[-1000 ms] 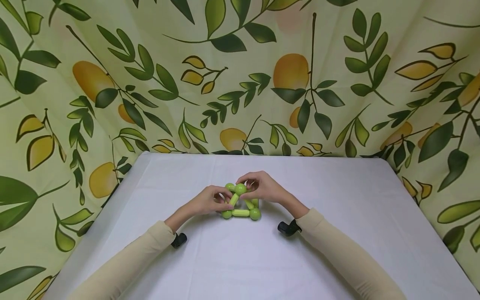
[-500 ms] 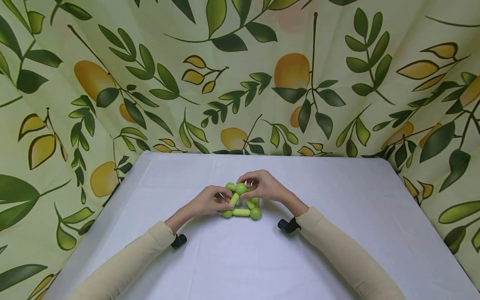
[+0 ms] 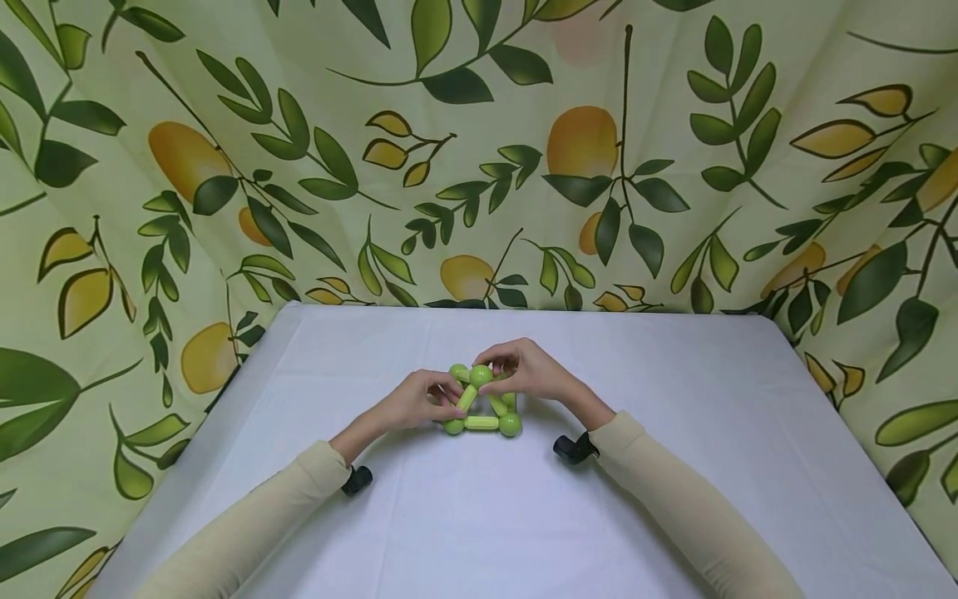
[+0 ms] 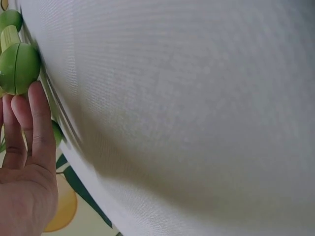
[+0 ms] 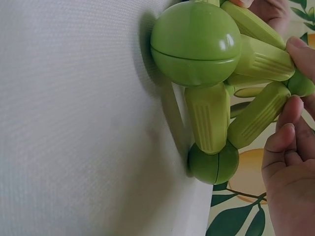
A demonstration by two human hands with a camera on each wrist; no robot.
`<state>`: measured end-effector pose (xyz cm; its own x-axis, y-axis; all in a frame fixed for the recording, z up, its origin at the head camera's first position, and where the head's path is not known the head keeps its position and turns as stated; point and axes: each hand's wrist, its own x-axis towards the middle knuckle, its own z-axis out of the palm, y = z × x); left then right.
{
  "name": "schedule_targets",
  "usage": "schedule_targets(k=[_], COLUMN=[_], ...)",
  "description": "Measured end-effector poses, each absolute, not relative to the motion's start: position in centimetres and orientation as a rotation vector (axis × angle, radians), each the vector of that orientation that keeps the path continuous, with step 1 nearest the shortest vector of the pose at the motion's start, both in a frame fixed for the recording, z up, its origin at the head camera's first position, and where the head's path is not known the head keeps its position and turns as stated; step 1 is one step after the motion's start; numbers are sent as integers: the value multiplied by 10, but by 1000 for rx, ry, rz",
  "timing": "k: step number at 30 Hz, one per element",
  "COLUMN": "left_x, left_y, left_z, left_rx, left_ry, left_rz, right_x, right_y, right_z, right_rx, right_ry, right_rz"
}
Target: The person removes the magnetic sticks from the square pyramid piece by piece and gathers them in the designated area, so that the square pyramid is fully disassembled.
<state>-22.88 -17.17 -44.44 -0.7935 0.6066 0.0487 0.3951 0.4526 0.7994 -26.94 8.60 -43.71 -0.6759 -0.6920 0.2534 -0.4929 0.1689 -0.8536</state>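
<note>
A frame of light green rods [image 3: 481, 423] joined by darker green balls [image 3: 510, 425] stands on the white table. In the head view my left hand [image 3: 416, 401] holds its left side, pinching a slanted rod near the lower left ball. My right hand [image 3: 526, 373] has thumb and fingers round the top, beside the upper ball [image 3: 481, 376]. The right wrist view shows my right thumb and fingers at the ends of rods [image 5: 259, 114] by a partly hidden ball. In the left wrist view fingers touch a ball [image 4: 19, 69]. My right hand hides the frame's back right part.
A white cloth [image 3: 464, 516] covers the table. Behind it and at both sides hangs a curtain [image 3: 479, 208] printed with leaves and orange fruit. A small black device sits on each wrist.
Both hands keep their grips on the green frame. Only very slight shifts show; the frame stays in nearly the same place.
</note>
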Motion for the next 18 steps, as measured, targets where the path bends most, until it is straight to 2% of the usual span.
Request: schedule_targets(k=[18], left_x=[-229], left_y=[-171], left_z=[-445], left_rx=[861], left_ry=[2470], left_rz=[1259], right_x=[-275], right_y=[84], right_z=[-441], right_rx=[-1312], right_ry=[2359], right_rz=[-1426])
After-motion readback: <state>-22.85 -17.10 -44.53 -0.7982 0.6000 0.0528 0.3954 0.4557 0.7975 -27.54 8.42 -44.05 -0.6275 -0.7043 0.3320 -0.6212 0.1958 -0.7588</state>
